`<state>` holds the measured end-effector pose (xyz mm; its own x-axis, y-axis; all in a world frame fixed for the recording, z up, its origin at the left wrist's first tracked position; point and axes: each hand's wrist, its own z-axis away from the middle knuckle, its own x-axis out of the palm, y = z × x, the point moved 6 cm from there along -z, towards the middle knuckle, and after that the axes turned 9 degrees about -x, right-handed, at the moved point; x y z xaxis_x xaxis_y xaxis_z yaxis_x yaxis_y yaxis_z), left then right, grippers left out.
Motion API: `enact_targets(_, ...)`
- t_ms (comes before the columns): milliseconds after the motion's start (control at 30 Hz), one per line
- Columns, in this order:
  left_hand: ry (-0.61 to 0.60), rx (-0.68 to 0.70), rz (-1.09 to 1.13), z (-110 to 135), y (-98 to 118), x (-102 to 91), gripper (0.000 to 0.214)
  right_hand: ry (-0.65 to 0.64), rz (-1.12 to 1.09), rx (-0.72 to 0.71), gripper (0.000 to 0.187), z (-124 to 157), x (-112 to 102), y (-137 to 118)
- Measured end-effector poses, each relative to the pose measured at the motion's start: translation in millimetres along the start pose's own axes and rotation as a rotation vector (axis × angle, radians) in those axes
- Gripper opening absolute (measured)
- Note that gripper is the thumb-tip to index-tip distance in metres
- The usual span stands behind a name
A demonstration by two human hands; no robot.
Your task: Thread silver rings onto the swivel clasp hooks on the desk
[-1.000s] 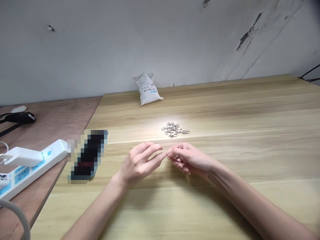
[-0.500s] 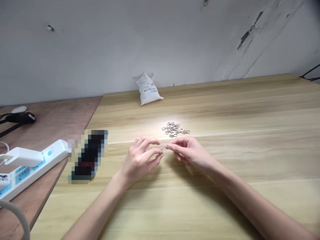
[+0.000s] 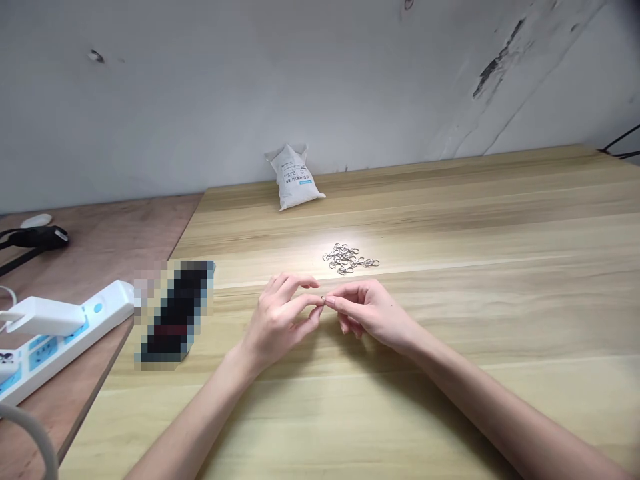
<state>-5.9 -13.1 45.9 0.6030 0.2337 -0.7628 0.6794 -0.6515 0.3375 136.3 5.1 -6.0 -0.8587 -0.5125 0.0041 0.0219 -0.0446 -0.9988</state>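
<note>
My left hand pinches a small metal piece between thumb and index finger; its other fingers are curved and lifted. The piece is too small to tell whether it is a ring or a clasp. From the right, my right hand meets it, thumb and index finger pressed together against the piece. Whatever lies between those right fingertips is hidden. Just beyond both hands, a loose pile of silver metal clasps with rings lies on the wooden tabletop.
A white printed plastic packet leans by the wall at the back. To the left lies a pixelated dark, phone-like object. A white power strip with plugs and a black cable connector rest on the reddish-brown board.
My right hand has moved left, so its pinched fingertips now meet the small metal piece in my left hand. The left hand has barely moved. The pile looks unchanged.
</note>
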Motion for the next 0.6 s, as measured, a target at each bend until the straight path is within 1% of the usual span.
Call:
enact_targets(167, 0.012, -0.004, -0.060, -1.7, 2.3, -1.1, 0.007, -0.042, 0.045, 0.037, 0.037, 1.6, 2.3, -2.7)
enact_targets(233, 0.013, -0.008, -0.093, -2.0, 1.6, -0.7, 0.007, -0.021, 0.081, 0.025, 0.034, 1.4, 0.0, -3.9)
enact_targets(333, 0.017, -0.004, -0.131, -1.9, 0.4, 0.0, 0.008, 0.046, 0.143, -0.035, 0.029, 0.2, -7.0, -6.1)
enact_targets(533, 0.024, 0.045, -0.187, -0.1, 0.0, 3.2, 0.010, 0.060, 0.168, -0.153, 0.033, 0.9, -12.6, -8.2)
enact_targets(600, 0.020, 0.058, -0.202, 0.1, -0.2, 4.5, 0.010, 0.099, 0.245, -0.186, 0.030, 2.2, -15.9, -9.8)
